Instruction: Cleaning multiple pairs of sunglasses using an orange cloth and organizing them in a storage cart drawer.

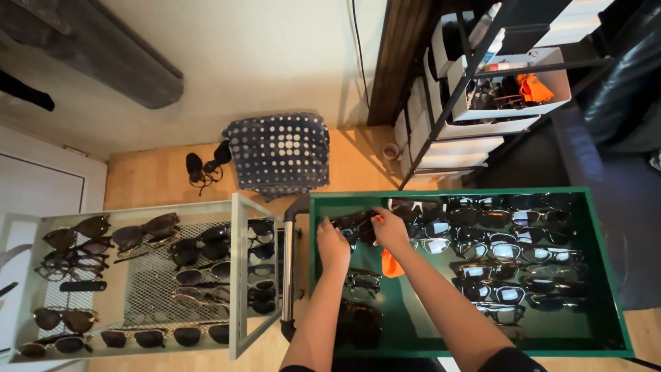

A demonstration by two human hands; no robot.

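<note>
Both hands are on one pair of dark sunglasses [357, 226] at the upper-left corner of the green tray [613, 289]: left hand [333, 248] pinching the near end, right hand [390, 229] grasping the other. It looks mid-placement beside the rows there; the next move calls for lining it up squarely. Its long axis runs left-right, lenses seemingly toward the wearer.

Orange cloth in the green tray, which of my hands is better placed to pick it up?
Probably the right hand: the orange cloth lies just beside its wrist, while the left hand sits farther off. Both hands touch the dark sunglasses.
</note>
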